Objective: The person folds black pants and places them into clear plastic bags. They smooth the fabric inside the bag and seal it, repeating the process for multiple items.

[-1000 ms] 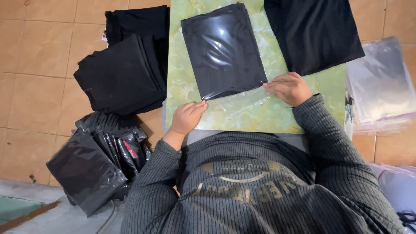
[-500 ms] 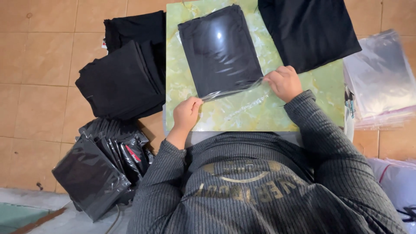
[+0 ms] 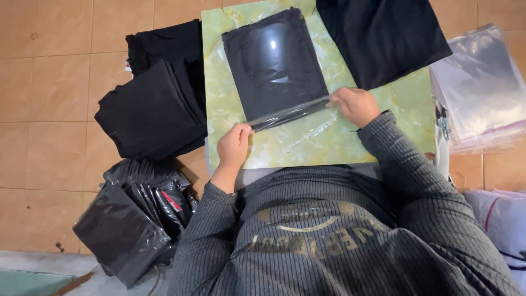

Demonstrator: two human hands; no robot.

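Black folded garment sealed up in a clear plastic bag (image 3: pixel 274 63), glossy with a white glare spot near the top, lying flat and a bit tilted on the green marbled desk (image 3: pixel 383 131). Bag's open flap folded over along the near edge, showing as a shiny crinkled strip running corner to corner. Left hand (image 3: pixel 234 145) curled, fingertips pinched shut on the near-left corner of that flap, wrist bent up from a grey ribbed sleeve (image 3: pixel 208 219). Right hand (image 3: pixel 356 105) closed too, fingers pressing down and gripping the near-right end of the same flap, knuckles up, forearm angling in from the lower right. So bagged garment sits just beyond both hands, near edge stretched between them, rest of it reaching away toward the far side of the desk. Loose black cloth (image 3: pixel 383 38) spread over the desk's far-right corner, just beside the bag, maybe touching, hard to say. Stack of folded black garments (image 3: pixel 156 104) on the tiled floor (image 3: pixel 49 82) left of the desk, pile of already bagged black pieces (image 3: pixel 131 219) nearer on the floor, and a heap of empty clear bags (image 3: pixel 482 87) off to the right.
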